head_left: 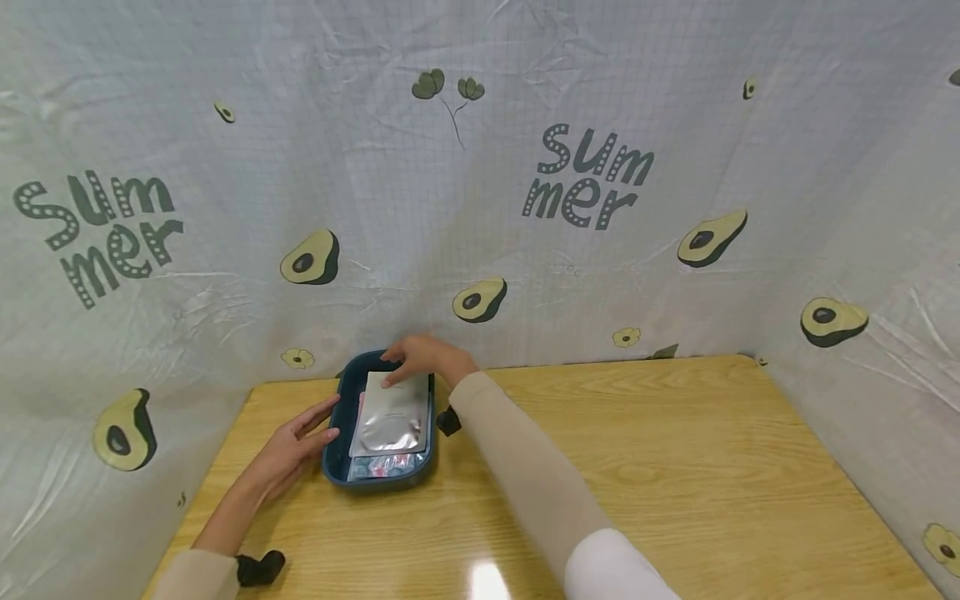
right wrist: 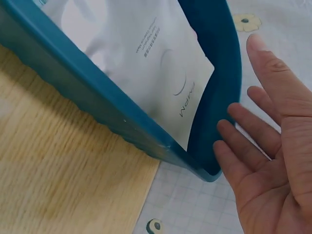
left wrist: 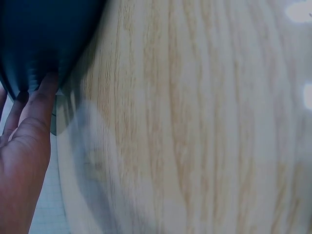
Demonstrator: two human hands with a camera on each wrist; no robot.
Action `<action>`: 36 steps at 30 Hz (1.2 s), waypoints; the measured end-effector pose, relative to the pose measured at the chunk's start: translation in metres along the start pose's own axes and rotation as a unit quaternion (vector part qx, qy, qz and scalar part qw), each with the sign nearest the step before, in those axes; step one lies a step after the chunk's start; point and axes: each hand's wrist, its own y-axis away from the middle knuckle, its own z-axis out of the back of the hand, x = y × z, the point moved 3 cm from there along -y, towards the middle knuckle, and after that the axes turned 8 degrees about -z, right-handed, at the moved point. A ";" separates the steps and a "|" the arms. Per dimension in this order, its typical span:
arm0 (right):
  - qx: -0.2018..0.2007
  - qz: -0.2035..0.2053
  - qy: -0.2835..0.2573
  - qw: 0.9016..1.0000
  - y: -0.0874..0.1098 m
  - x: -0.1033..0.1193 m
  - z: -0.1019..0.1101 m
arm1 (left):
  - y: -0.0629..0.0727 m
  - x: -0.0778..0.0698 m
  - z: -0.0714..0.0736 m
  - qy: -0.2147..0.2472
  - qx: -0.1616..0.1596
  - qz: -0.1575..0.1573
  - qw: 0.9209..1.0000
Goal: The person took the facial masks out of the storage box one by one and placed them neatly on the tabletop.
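Note:
A dark blue plastic basket [head_left: 378, 483] stands at the table's back left. In it lies a silvery-white sheet mask packet [head_left: 393, 417], printed with small text, over a patterned packet [head_left: 386, 467] and a pink-edged one. My left hand [head_left: 296, 446] is at the basket's left side, its fingertips touching the wall, as the left wrist view also shows. Over the basket's far end reaches my right hand [head_left: 423, 357]. In the right wrist view its fingers [right wrist: 243, 156] are extended, fingertips right at the rim, and the palm holds nothing.
The wooden table [head_left: 645, 467] runs far to the right of the basket. A pale curtain [head_left: 405, 192] printed with avocados and lettering hangs behind it and along both sides. Black wrist straps [head_left: 260, 568] show on the arms.

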 end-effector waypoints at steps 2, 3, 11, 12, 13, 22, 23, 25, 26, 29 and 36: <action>0.008 -0.001 0.032 0.999 -0.002 0.000 -0.003 | 0.001 0.001 -0.001 -0.002 -0.003 0.001 1.000; 0.015 -0.002 0.055 0.998 -0.003 0.000 -0.004 | 0.002 0.002 -0.002 -0.003 -0.002 0.002 1.000; 0.064 0.002 0.121 0.991 -0.006 -0.005 -0.016 | 0.003 0.005 -0.008 0.007 0.000 0.002 1.000; 0.067 0.004 0.121 0.990 -0.008 -0.005 -0.018 | 0.003 0.004 -0.008 0.008 0.000 0.002 1.000; 0.069 0.004 0.123 0.990 -0.009 -0.005 -0.019 | 0.002 0.003 -0.008 0.011 0.001 0.003 1.000; 0.082 0.053 0.086 0.991 -0.018 -0.003 -0.022 | -0.002 -0.001 -0.005 0.020 0.005 -0.005 1.000; 0.083 0.061 0.080 0.991 -0.019 -0.003 -0.022 | -0.002 -0.001 -0.004 0.022 0.004 -0.007 1.000; 0.081 0.071 0.073 0.992 -0.020 -0.002 -0.023 | -0.002 -0.001 -0.003 0.029 0.003 -0.009 1.000; 0.079 0.075 0.068 0.992 -0.021 -0.002 -0.023 | -0.002 -0.001 -0.002 0.028 0.005 -0.010 1.000; 0.071 0.085 0.043 0.993 -0.023 -0.002 -0.023 | -0.002 -0.001 -0.001 0.026 0.006 -0.010 1.000; 0.068 0.114 -0.034 0.991 -0.027 -0.005 -0.022 | -0.001 0.000 0.001 0.028 0.003 -0.005 1.000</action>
